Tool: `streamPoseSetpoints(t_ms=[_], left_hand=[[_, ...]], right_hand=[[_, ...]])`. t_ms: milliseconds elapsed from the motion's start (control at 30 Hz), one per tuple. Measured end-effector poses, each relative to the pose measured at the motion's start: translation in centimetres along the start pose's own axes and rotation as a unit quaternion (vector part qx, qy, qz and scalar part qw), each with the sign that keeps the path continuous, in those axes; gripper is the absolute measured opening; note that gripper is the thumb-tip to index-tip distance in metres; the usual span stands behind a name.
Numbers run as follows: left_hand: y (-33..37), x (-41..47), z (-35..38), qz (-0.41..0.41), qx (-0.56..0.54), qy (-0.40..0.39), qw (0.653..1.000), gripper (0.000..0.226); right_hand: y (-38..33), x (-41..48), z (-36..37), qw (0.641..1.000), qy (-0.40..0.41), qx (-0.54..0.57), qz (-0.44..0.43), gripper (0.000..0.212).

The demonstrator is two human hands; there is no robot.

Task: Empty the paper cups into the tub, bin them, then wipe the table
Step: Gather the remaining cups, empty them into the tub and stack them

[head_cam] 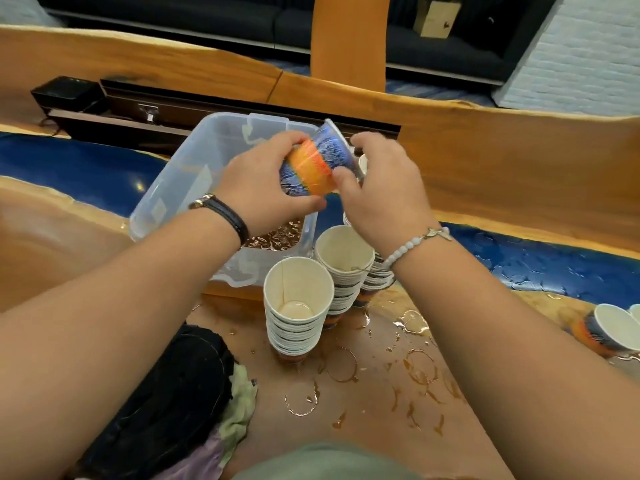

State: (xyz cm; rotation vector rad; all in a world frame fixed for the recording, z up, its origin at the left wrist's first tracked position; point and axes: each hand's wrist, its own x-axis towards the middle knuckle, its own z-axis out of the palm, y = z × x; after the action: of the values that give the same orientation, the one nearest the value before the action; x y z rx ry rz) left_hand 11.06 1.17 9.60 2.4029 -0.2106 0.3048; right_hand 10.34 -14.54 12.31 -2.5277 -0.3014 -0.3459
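Cloths (166, 403) lie nearest; left hand (263, 183) and right hand (386, 188) both grip one paper cup (320, 162) tipped at the rim of the tub (173, 181); dregs may fall outside, right forearm may topple stacked cups (298, 306)

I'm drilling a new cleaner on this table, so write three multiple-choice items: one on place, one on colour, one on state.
1. The rags lie:
A left of the cup stacks
B right of them
C on top of them

2. The held cup has a middle band that is:
A green
B orange
C white

3. The tub is:
A dry
B lidded
C holding brown liquid

Answers:
1 A: the rags sit at the near left, beside the nearest stack.
2 B: orange shows between the blue parts.
3 C: brown liquid pools at the tub's near end, and no lid is on it.
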Motion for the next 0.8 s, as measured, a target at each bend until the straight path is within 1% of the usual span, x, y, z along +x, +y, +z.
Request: streamPoseSetpoints(t_ms=[100, 167, 233, 333, 400, 533, 700, 800], left_hand=[[1.2, 0.2, 1.7, 0.019, -0.052, 0.025, 0.998, 0.078], [1.6, 0.3, 2.8, 0.026, -0.079, 0.009, 0.997, 0.084], [1.9, 0.4, 3.7, 0.029, -0.038, -0.022, 0.999, 0.092], [2.1, 0.2, 4.7, -0.002, 0.077, -0.068, 0.995, 0.088], [2.2, 0.0, 5.2, -0.013, 0.109, -0.085, 0.99, 0.085], [2.4, 0.3, 5.5, -0.033, 0.125, -0.101, 0.986, 0.082], [3.4, 0.9, 5.2, -0.017, 0.122, -0.094, 0.988, 0.076], [4.0, 1.2, 5.3, -0.01, 0.104, -0.093, 0.99, 0.07]], right_hand=[[0.5, 0.3, -1.6, 0.999, 0.035, -0.021, -0.021, 0.017], [0.9, 0.3, -2.7, 0.997, 0.053, -0.052, -0.032, 0.016], [1.6, 0.0, -4.1, 0.993, 0.063, -0.096, -0.038, 0.015], [3.0, -0.9, -5.5, 0.986, 0.041, -0.158, -0.02, 0.017], [3.8, -1.5, -5.6, 0.981, 0.016, -0.191, -0.009, 0.018], [4.6, -2.0, -4.9, 0.976, -0.014, -0.216, -0.01, 0.017], [5.0, -2.3, -5.2, 0.974, -0.002, -0.226, -0.009, 0.019], [5.8, -2.7, -4.2, 0.969, -0.041, -0.244, -0.016, 0.013]])
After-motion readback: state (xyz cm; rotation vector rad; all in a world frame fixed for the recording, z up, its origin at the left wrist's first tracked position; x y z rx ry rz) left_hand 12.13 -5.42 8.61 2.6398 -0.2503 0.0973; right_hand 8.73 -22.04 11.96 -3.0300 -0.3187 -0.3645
